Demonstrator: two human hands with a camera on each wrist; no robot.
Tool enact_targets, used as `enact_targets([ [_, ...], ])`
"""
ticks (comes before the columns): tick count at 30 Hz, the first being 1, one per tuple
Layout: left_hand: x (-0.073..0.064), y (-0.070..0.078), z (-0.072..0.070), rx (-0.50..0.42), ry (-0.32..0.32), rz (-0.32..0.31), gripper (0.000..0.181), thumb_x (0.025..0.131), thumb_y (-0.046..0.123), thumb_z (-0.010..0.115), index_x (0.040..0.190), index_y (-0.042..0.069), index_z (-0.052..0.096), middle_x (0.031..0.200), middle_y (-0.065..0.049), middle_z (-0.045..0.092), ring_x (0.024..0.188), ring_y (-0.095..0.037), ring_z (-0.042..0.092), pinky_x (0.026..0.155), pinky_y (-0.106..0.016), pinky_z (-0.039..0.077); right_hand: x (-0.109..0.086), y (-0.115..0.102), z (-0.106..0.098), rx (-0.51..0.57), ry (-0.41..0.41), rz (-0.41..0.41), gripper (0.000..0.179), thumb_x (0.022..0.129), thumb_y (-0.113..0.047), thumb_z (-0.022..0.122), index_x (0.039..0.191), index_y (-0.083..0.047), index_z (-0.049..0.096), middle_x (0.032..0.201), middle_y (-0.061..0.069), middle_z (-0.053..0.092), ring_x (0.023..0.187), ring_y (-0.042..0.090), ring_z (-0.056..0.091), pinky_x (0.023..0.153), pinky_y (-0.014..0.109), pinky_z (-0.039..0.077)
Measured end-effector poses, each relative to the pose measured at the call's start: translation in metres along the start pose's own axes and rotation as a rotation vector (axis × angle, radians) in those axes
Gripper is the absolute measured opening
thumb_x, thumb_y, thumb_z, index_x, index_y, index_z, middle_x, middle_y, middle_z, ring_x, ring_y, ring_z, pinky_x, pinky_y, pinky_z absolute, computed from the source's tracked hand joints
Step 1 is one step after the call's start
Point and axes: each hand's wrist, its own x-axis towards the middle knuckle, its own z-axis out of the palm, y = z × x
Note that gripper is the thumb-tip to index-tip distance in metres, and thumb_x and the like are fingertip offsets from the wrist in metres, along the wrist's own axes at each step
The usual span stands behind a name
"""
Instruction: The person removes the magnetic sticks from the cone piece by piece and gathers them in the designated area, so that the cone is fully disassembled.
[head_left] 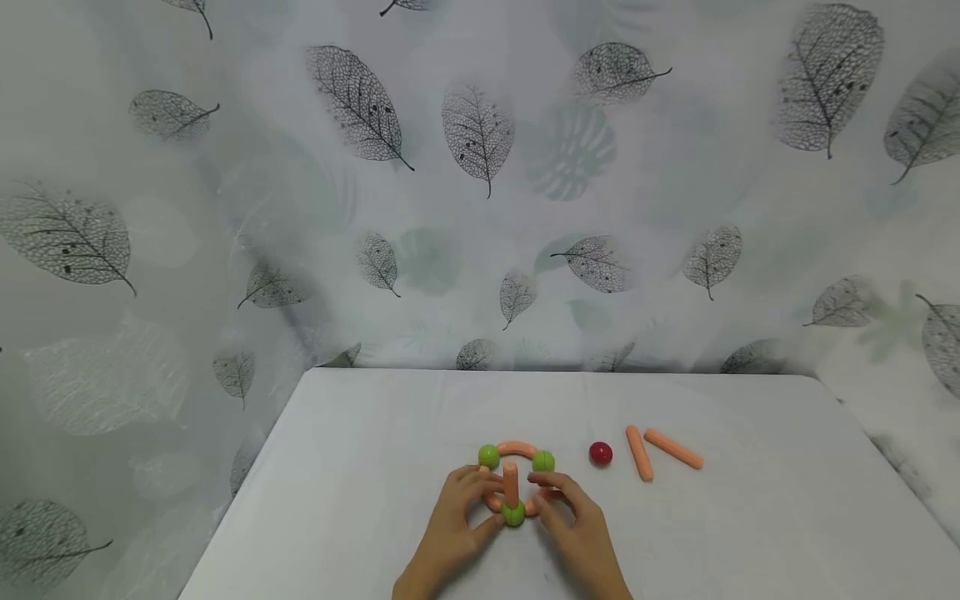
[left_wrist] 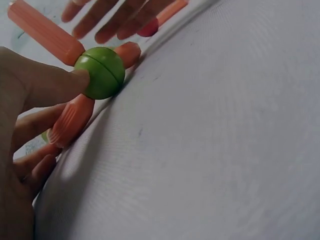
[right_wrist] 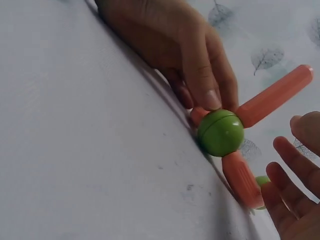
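On the white table lies a ring made of green balls joined by curved orange rods (head_left: 517,448). A straight orange rod (head_left: 511,485) stands up from the ring's nearest green ball (right_wrist: 221,133). My left hand (head_left: 459,518) grips the ring from the left, thumb tip against that near ball and fingers behind the curved rod (left_wrist: 72,121) beside it. At the ring's right side is my right hand (head_left: 572,521), its fingers loosely bent and spread. In the right wrist view its fingertips (right_wrist: 280,145) are close to the curved rod (right_wrist: 242,180), with nothing held.
A glossy red ball (head_left: 601,453) sits to the right of the ring. Beyond it lie two loose straight orange rods, one nearly lengthwise (head_left: 639,453) and one slanted (head_left: 673,448). A leaf-patterned curtain (head_left: 480,208) hangs behind the table (head_left: 360,433).
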Motion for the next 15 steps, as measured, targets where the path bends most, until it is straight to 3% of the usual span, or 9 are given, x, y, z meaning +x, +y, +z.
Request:
enact_targets([
  [7,-0.007,-0.004,0.005,0.071,0.047,0.081,0.038,0.076,0.025,0.090,0.110,0.027,0.073,0.114,0.016,0.072,0.119,-0.019,0.057,0.109,-0.038,0.043,-0.007,0.011,0.007,-0.156,-0.011,-0.192,0.047,0.091,-0.005,0.078,0.132,-0.024,0.067,0.107,-0.010,0.069,0.097,0.007,0.062,0.100,0.008,0.042],
  [11,-0.005,-0.002,0.005,0.082,0.048,0.086,0.031,0.079,0.032,0.088,0.107,0.028,0.074,0.113,0.017,0.070,0.118,-0.017,0.055,0.111,-0.035,0.040,-0.006,0.013,0.008,-0.236,-0.029,-0.259,0.052,0.089,-0.007,0.080,0.135,-0.027,0.065,0.105,-0.017,0.065,0.096,0.006,0.060,0.094,0.021,0.048],
  [15,-0.002,-0.002,0.004,0.103,0.052,0.110,0.030,0.079,0.032,0.088,0.105,0.027,0.075,0.113,0.016,0.070,0.117,-0.017,0.055,0.110,-0.036,0.040,-0.002,0.016,0.010,-0.310,-0.016,-0.333,0.053,0.085,-0.006,0.082,0.133,-0.021,0.067,0.110,-0.021,0.067,0.096,0.004,0.061,0.089,0.033,0.050],
])
